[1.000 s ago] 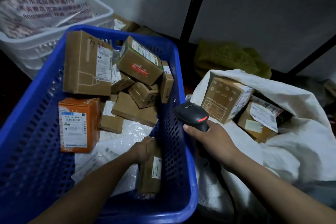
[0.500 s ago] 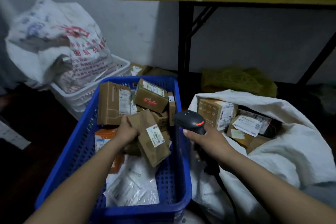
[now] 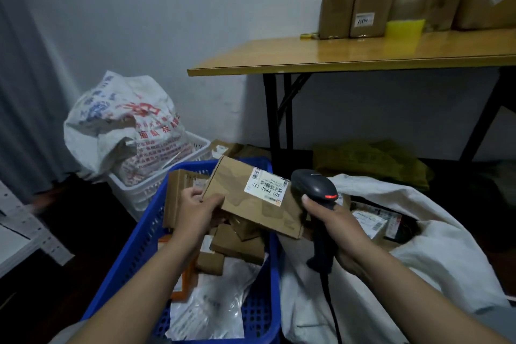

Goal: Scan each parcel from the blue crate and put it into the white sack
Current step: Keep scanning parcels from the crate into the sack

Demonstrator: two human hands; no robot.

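Observation:
My left hand grips a brown cardboard parcel by its left end, holding it above the blue crate. Its white barcode label faces up. My right hand holds a black barcode scanner by the handle, its head right beside the label, a red light showing. Several brown boxes and white plastic mailers lie in the crate below. The white sack lies open at the right with labelled parcels inside.
A white basket with a printed sack stands behind the crate. A wooden table with black legs carries cardboard boxes. An olive bag lies under it. Grey shelving is at the left.
My left hand lifted the parcel out of the crate and turned its label up beside the scanner. The view tilted upward, showing the table top.

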